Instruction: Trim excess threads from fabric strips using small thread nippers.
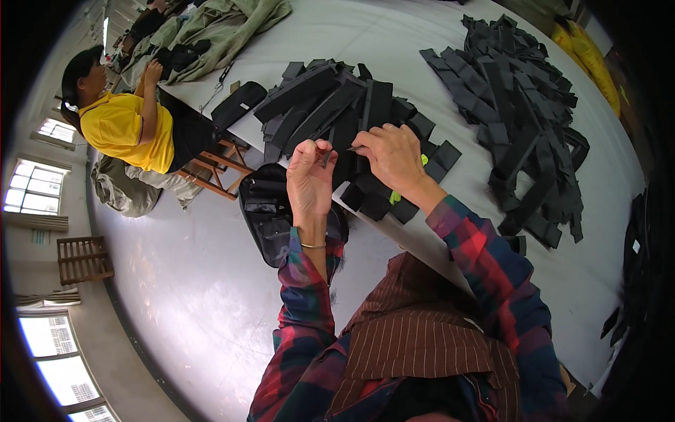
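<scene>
My left hand (309, 179) is raised at the table's edge, its fingertips pinched around something small and dark. To its right, my right hand (395, 160) also pinches, with a small dark tip showing at its thumb and forefinger; I cannot make out its kind. The fingertips of the two hands face each other, slightly apart. Behind them lies a heap of black fabric strips (316, 105), with bits of bright yellow-green (395, 197) by my right wrist. Below my left hand is a black bag (266, 211) with pockets, partly hidden by my forearm.
A second heap of black strips (520, 119) lies farther right on the white table (401, 53). A black pouch (239, 104) is near the far left edge. A person in a yellow shirt (130, 130) sits by a wooden stool (214, 169). Yellow sacks (587, 60) stand at the far right.
</scene>
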Demonstrator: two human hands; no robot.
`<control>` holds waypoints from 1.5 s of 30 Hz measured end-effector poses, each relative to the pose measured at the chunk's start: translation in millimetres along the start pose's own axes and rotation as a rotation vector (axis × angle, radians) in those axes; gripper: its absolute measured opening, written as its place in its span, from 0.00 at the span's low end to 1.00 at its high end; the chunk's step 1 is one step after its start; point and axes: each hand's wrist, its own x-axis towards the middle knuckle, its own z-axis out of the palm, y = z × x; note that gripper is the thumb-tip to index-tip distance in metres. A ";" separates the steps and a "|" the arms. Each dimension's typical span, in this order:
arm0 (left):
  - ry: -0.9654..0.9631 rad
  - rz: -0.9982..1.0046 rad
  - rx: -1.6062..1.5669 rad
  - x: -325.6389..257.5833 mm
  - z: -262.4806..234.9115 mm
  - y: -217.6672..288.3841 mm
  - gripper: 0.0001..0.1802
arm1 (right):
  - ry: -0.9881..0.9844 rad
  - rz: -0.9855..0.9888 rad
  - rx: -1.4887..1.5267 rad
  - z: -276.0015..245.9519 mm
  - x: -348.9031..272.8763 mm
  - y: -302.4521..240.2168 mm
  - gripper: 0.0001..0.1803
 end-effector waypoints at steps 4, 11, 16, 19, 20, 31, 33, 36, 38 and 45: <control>-0.542 -0.124 0.462 -24.8 -0.8 25.6 0.07 | 0.072 0.117 0.148 -31.3 -5.4 3.3 0.07; -1.034 -0.481 1.158 -105.2 53.6 -15.1 0.15 | 0.204 0.503 0.669 -141.7 -73.2 -1.8 0.13; -0.923 0.016 1.042 -130.5 81.2 -131.6 0.23 | 0.240 0.711 0.569 -191.4 -149.7 -8.3 0.12; -0.967 0.325 1.557 -158.8 94.2 -177.9 0.34 | 0.239 0.731 0.527 -205.7 -187.2 -13.3 0.12; -0.964 0.331 1.554 -159.6 94.9 -188.6 0.34 | 0.238 0.726 0.522 -210.6 -197.5 -14.4 0.12; -0.827 -0.006 1.107 -146.4 123.1 -188.4 0.36 | 0.323 0.903 0.474 -233.6 -269.6 -13.4 0.12; -0.637 -0.223 0.841 -147.2 126.3 -182.0 0.37 | 0.346 0.905 0.472 -237.8 -272.1 -13.6 0.12; -0.523 -0.582 0.374 -148.1 119.3 -163.2 0.37 | 0.403 0.901 0.468 -233.2 -274.0 -6.4 0.11; -0.509 -0.573 0.278 -144.0 114.9 -139.1 0.31 | 0.383 0.868 0.515 -230.8 -269.6 -8.4 0.11; -0.220 -0.662 -0.123 -131.8 94.5 -118.8 0.30 | 0.288 0.741 0.526 -196.5 -248.0 -7.4 0.12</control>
